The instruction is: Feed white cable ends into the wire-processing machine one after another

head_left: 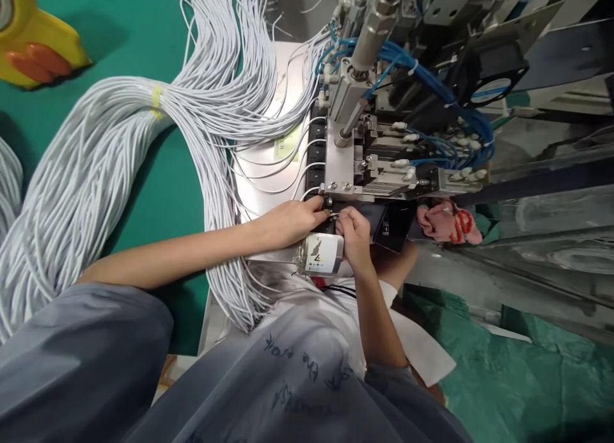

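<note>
My left hand (291,222) reaches across a bundle of white cables (211,174). Its fingers are bent together at the near end of a row of black cable holders (317,154). My right hand (354,233) meets it there, thumb and forefinger pinched on a small pale piece that looks like the end of a white cable (335,215). What the left fingertips grip is hidden. Several single white cables curve into the black holders of the machine. Just below the hands is a clear-sided box with a printed white label (321,252).
A machine with metal cylinders (352,91) and blue air hoses (432,78) rises beyond my hands. A thick tied cable bundle (86,149) lies on the green mat (177,315). A yellow toy-like object (45,40), a dark phone (394,227) and a pink cloth (444,220) are around.
</note>
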Motion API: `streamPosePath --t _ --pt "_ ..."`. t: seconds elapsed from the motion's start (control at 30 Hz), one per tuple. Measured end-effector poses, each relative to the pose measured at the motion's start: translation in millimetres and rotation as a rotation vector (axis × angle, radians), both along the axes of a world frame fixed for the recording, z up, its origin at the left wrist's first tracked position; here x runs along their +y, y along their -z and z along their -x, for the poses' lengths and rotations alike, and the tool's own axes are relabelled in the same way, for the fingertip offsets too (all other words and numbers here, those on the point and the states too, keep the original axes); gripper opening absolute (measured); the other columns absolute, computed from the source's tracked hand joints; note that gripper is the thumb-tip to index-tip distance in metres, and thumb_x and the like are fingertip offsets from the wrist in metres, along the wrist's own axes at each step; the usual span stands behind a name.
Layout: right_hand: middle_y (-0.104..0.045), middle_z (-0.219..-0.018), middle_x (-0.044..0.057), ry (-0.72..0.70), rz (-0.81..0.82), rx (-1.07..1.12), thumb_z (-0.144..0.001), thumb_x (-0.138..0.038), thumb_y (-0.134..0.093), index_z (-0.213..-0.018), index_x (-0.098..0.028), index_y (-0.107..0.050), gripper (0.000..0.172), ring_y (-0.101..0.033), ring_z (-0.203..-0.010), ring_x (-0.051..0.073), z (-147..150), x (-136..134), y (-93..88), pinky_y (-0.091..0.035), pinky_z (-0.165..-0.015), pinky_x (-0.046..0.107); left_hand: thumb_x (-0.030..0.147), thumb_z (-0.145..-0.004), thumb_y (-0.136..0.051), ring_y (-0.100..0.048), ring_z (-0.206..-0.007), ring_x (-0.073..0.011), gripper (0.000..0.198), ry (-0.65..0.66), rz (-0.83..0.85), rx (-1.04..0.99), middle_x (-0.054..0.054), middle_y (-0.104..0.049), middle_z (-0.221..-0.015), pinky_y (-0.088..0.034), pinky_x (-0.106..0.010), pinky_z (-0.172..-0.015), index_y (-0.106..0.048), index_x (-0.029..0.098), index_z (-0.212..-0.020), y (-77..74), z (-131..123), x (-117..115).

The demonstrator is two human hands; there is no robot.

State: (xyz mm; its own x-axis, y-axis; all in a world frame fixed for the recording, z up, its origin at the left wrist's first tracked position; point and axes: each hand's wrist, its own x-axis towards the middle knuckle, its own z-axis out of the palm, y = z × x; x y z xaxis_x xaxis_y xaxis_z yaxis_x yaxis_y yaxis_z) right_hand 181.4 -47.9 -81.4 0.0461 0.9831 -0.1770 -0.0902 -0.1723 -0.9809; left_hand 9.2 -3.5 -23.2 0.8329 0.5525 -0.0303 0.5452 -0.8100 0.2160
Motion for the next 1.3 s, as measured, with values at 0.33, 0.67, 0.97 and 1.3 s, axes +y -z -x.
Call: streamPosePath --t 0.33,0.67,0.97,1.3 --pt "-0.027 -0.053 -0.008 -0.035 0.023 0.014 -0.085 -0.044 -0.052 -0.066 -0.020 -0.041 0.032 -0.023 -0.046 0.007 -5 -1 2.0 -0.019 -0.044 0.023 0.010 -0.088 -0.041 -0.059 -0.059 -0.0122 0.039 0.045 -0.028 0.116 -0.012 -0.056 -0.100 -0.045 -0.024 -0.050 -0.050 0.013 -0.126 -6.0 -5 1" --pt "-0.030 -0.054 -0.006 0.027 -0.033 -0.204 -0.083 -0.056 -0.048 -0.065 -0.021 -0.041 0.040 -0.031 -0.051 0.010 1 2 7.1 -0.028 -0.048 0.024 0.009 -0.088 -0.040 -0.060 -0.068 -0.0143 0.032 0.075 -0.121 0.112 -0.012 -0.058 -0.096 -0.045 -0.025 -0.054 -0.056 0.009 -0.116 -10.6 -6 0" --pt "-0.035 -0.056 -0.004 0.220 -0.142 -0.396 -0.087 -0.055 -0.042 -0.064 -0.021 -0.040 0.040 -0.034 -0.053 0.011 3 -3 -6.2 -0.031 -0.051 0.024 0.005 -0.077 -0.048 -0.058 -0.061 -0.0182 0.014 -0.096 -0.092 0.196 -0.010 -0.058 -0.075 -0.028 -0.026 -0.044 -0.061 0.010 -0.075 -33.5 6 -8" --pt "-0.067 -0.072 0.003 -0.457 -0.215 -0.641 -0.088 -0.035 -0.050 -0.095 -0.023 -0.065 0.021 -0.059 -0.063 0.017 82 -91 -34.1 -0.041 -0.063 0.028 0.000 -0.084 -0.032 -0.063 -0.068 -0.0218 0.034 -0.198 -0.164 0.155 -0.015 -0.065 -0.079 -0.030 -0.028 -0.053 -0.061 0.006 -0.101 -17.6 12 13"
